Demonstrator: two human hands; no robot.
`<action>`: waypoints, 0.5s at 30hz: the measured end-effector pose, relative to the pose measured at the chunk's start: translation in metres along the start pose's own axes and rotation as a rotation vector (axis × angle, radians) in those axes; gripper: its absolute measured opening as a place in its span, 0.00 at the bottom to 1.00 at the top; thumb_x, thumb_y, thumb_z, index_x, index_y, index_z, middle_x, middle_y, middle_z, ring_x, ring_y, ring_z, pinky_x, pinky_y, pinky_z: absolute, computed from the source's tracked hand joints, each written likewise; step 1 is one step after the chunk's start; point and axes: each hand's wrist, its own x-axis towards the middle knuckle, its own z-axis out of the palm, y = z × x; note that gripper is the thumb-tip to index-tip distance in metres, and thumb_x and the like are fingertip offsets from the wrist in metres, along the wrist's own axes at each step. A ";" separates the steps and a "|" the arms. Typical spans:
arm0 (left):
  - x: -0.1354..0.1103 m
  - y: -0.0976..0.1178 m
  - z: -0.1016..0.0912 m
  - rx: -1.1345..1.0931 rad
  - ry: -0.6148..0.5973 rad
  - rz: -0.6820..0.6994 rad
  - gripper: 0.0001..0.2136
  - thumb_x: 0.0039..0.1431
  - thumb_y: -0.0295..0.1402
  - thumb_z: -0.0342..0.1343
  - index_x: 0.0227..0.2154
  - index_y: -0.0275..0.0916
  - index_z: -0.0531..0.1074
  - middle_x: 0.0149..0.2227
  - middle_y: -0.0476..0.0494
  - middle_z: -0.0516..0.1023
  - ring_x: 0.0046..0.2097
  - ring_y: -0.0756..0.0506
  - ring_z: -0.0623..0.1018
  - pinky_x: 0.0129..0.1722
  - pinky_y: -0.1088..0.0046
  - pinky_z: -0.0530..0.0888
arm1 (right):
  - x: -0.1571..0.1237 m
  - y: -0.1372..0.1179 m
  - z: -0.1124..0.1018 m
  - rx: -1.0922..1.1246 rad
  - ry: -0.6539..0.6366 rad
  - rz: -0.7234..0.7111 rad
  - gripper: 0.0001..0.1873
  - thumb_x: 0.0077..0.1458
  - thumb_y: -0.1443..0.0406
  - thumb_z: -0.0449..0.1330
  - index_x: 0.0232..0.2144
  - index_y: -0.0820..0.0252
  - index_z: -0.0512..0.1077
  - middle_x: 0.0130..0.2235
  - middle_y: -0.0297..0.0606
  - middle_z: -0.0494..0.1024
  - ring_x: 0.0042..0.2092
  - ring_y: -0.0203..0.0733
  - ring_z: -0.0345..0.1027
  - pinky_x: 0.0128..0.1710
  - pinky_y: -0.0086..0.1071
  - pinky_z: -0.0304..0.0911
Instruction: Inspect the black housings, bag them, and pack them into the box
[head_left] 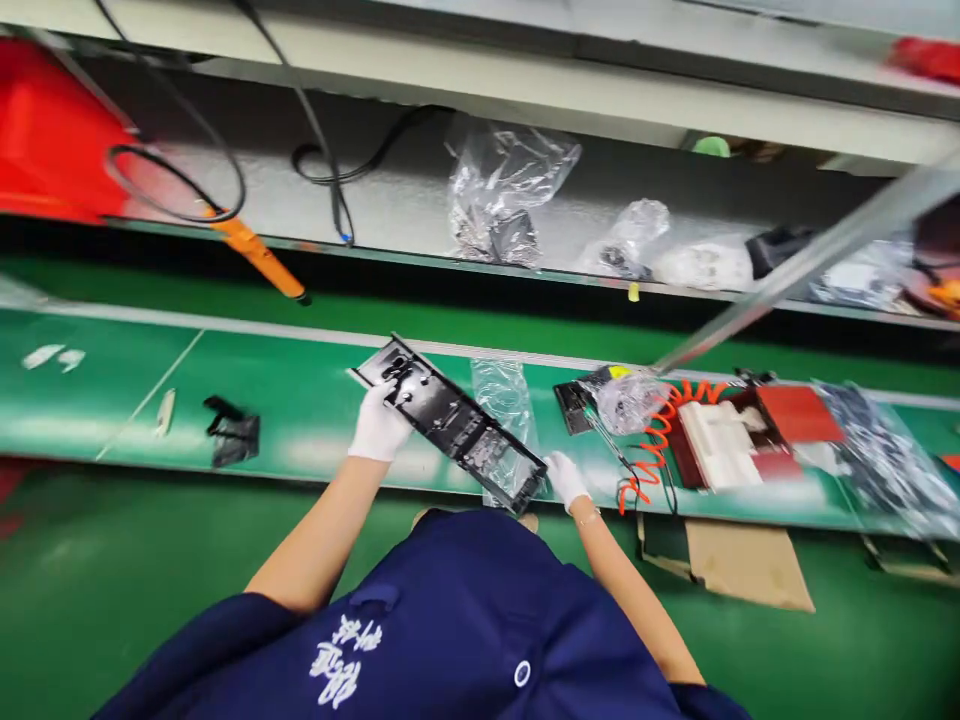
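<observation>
A long black plastic housing [457, 428] with an open, ribbed inside is held at a slant over the green bench, its left end higher up the picture. My left hand [381, 422], in a white glove, grips its left end, with the fingers reaching over the edge. At the lower right end, my right hand [565, 480], also gloved in white, is closed on the corner; its fingertips are partly hidden. Under the housing lies a clear plastic bag [504, 395] on the bench.
Left on the bench [300, 370] sits a small black part [232, 432]. To the right are a coiled orange hose [658, 430] and a red box [799, 415] with white pieces. An orange tool [259, 258] hangs from a cable; bagged parts [499, 200] lie on the shelf.
</observation>
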 end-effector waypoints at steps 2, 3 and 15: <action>-0.018 -0.017 0.022 -0.018 0.037 -0.012 0.11 0.53 0.25 0.55 0.39 0.35 0.77 0.35 0.42 0.85 0.36 0.44 0.84 0.42 0.68 0.81 | 0.000 -0.001 -0.029 0.060 -0.044 -0.030 0.31 0.68 0.49 0.48 0.59 0.65 0.71 0.60 0.55 0.73 0.62 0.53 0.66 0.65 0.52 0.58; -0.024 -0.026 0.033 -0.029 0.051 -0.038 0.10 0.54 0.26 0.55 0.38 0.35 0.77 0.34 0.42 0.85 0.35 0.45 0.83 0.42 0.69 0.80 | -0.003 -0.002 -0.043 0.107 -0.081 -0.060 0.34 0.68 0.48 0.42 0.62 0.64 0.68 0.62 0.54 0.72 0.63 0.51 0.66 0.65 0.50 0.59; -0.047 -0.073 0.102 -0.075 -0.003 -0.107 0.04 0.56 0.31 0.60 0.34 0.39 0.78 0.34 0.47 0.85 0.35 0.44 0.83 0.42 0.67 0.80 | -0.071 0.017 -0.130 0.498 -0.121 -0.101 0.34 0.59 0.43 0.58 0.60 0.56 0.70 0.43 0.45 0.82 0.44 0.51 0.77 0.47 0.44 0.74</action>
